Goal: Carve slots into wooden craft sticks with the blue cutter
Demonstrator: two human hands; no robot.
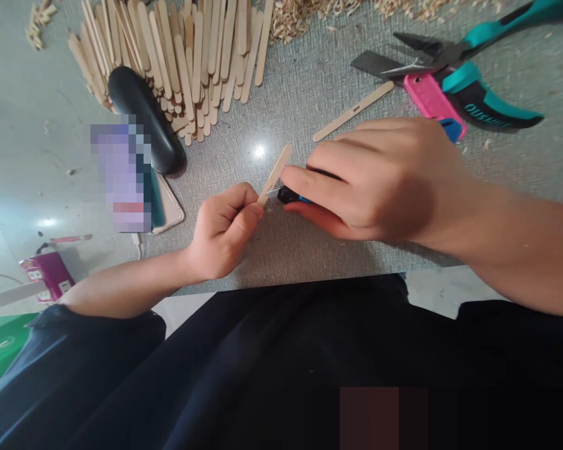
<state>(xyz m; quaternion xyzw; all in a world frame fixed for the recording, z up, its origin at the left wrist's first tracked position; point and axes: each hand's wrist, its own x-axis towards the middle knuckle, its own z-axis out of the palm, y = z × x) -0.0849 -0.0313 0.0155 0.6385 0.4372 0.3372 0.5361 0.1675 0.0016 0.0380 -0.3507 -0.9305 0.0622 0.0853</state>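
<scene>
My left hand pinches the lower end of a flat wooden stick, which points up and to the right above the grey mat. My right hand is closed round a small knife with a blue and black handle. Its short blade touches the stick just above my left fingers. Most of the knife is hidden inside my fist.
A heap of wooden sticks lies at the back left beside a black oblong object. One notched stick, a pink cutter and teal-handled shears lie at the back right. A phone sits left. Wood shavings lie along the far edge.
</scene>
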